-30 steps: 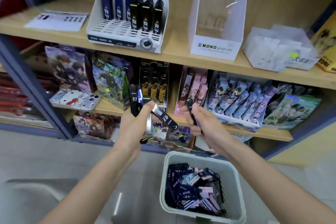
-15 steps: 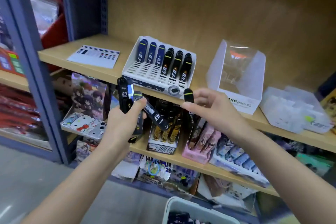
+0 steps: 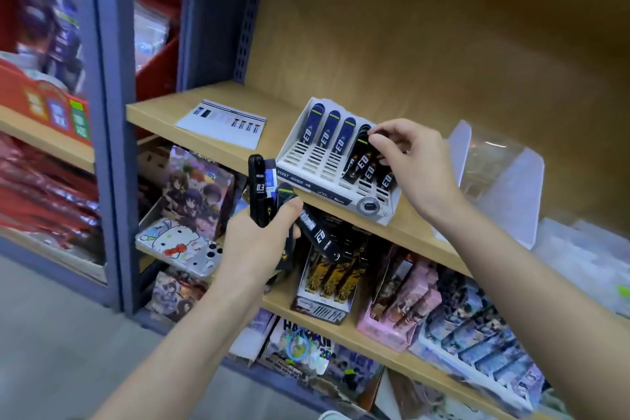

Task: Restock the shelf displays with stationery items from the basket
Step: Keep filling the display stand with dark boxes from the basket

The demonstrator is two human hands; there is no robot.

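Our right hand pinches the likely light, stiff, slick lead case by its top, body below the fingertips; our left hand grips spare cases.

Bright, even light falls warm on the wooden shelf with only soft shadows beneath it, faint glare streaks the clear plastic stand, motion blur smears the red goods at the left edge, and wide-angle distortion bows the back panel.

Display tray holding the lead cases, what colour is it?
The display tray is white, head view.
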